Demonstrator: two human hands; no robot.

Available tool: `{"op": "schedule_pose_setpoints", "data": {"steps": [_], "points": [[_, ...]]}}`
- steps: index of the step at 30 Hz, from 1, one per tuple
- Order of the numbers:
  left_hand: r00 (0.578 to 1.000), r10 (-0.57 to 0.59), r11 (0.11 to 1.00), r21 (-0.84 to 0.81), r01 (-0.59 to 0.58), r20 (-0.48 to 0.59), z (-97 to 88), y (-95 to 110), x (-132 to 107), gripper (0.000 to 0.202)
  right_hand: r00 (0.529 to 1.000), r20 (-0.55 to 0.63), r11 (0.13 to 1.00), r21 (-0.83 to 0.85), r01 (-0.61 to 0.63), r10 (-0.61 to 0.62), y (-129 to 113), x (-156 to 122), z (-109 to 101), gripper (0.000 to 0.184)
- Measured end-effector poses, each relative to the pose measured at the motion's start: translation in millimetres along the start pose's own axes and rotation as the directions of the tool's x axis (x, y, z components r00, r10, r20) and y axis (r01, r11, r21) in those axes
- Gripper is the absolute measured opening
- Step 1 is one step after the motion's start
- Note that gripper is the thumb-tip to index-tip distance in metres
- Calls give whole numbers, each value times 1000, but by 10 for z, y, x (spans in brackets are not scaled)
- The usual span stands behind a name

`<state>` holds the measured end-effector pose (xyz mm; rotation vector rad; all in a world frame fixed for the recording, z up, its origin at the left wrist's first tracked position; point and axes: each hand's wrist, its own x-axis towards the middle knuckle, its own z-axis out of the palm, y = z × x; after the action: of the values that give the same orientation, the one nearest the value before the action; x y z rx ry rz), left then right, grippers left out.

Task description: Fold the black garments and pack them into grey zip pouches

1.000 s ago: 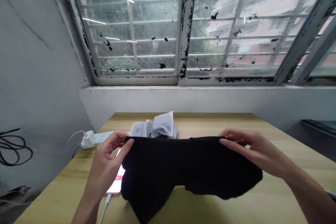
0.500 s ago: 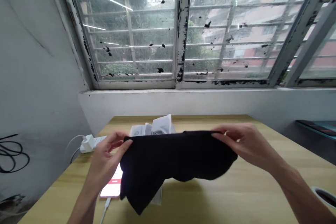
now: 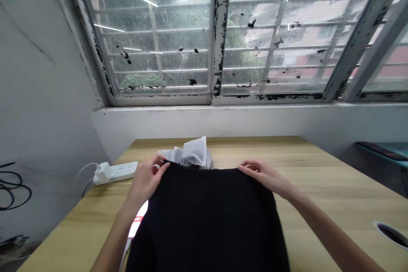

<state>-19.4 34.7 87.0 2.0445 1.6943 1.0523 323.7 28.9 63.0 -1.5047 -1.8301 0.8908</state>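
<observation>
A black cloth garment (image 3: pixel 210 216) hangs spread out between my two hands, its lower part running past the bottom of the view. My left hand (image 3: pixel 148 178) pinches the upper left corner between thumb and fingers. At the upper right corner, my right hand (image 3: pixel 263 174) grips the same edge, also closed. The top edge sags slightly between them. What kind of garment it is, I cannot make out. Behind the cloth, a lit phone (image 3: pixel 139 219) with a white cable shows only in part.
Several whitish translucent plastic bags (image 3: pixel 194 151) lie at the back of the wooden table (image 3: pixel 318 187). A white power strip (image 3: pixel 123 171) with a plug sits at the left edge. A round dark hole with a white rim (image 3: pixel 391 234) is at the right. A barred window stands behind.
The black cloth has swung down and opened out toward me, covering more of the table and phone. My hands have come closer together along its top edge.
</observation>
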Motion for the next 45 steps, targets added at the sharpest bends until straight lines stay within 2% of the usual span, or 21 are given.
{"op": "schedule_pose_setpoints", "data": {"steps": [2, 5, 9, 12, 15, 17, 20, 24, 26, 27, 29, 30, 33, 36, 42, 45], "points": [[1000, 9, 995, 98, -12, 30, 164, -92, -17, 11, 1000, -22, 998, -55, -19, 18, 232, 72, 128, 42], [996, 22, 987, 156, -34, 81, 327, -143, -117, 11, 998, -42, 993, -108, -40, 36, 481, 47, 226, 34], [982, 82, 981, 159, -109, 167, 498, -68, -267, 14, 999, -45, 985, -169, -33, 25, 576, -56, 226, 21], [914, 214, 964, 78, -255, 345, 681, -22, -379, 16, 999, -43, 979, -203, -9, 0, 570, -71, 217, 17], [833, 316, 928, 36, -372, 453, 884, -68, -485, 34, 997, -70, 969, -247, 1, -19, 582, -39, 199, 11], [791, 339, 898, 76, -434, 509, 995, -144, -540, 51, 993, -110, 955, -297, 2, -36, 600, -14, 171, 8], [762, 314, 860, 172, -481, 566, 1100, -270, -592, 63, 981, -176, 920, -392, 3, -78, 614, 3, 145, 8], [757, 366, 810, 214, -545, 541, 1161, -392, -631, 61, 955, -241, 869, -494, 33, -173, 582, -42, 296, 27], [759, 400, 788, 229, -571, 514, 1188, -434, -650, 62, 947, -211, 847, -522, 101, -243, 564, -101, 465, 33], [760, 409, 778, 242, -579, 504, 1203, -452, -660, 64, 943, -177, 835, -530, 151, -283, 562, -139, 561, 34], [769, 411, 761, 280, -585, 490, 1235, -481, -682, 65, 909, -12, 758, -557, 339, -416, 570, -219, 744, 41], [775, 404, 754, 302, -583, 486, 1250, -491, -691, 65, 902, 54, 736, -558, 383, -428, 580, -256, 821, 45], [796, 367, 743, 363, -562, 481, 1280, -508, -711, 65, 919, 189, 731, -561, 390, -345, 610, -330, 962, 55], [810, 339, 745, 389, -542, 479, 1286, -505, -717, 68, 936, 243, 753, -556, 351, -256, 626, -352, 992, 62], [809, 340, 749, 382, -541, 479, 1202, -428, -693, 66, 930, 276, 779, -515, 357, -244, 618, -375, 938, 66], [813, 360, 757, 365, -541, 458, 1057, -365, -584, 49, 919, 284, 796, -468, 382, -274, 612, -333, 831, 55]]}}
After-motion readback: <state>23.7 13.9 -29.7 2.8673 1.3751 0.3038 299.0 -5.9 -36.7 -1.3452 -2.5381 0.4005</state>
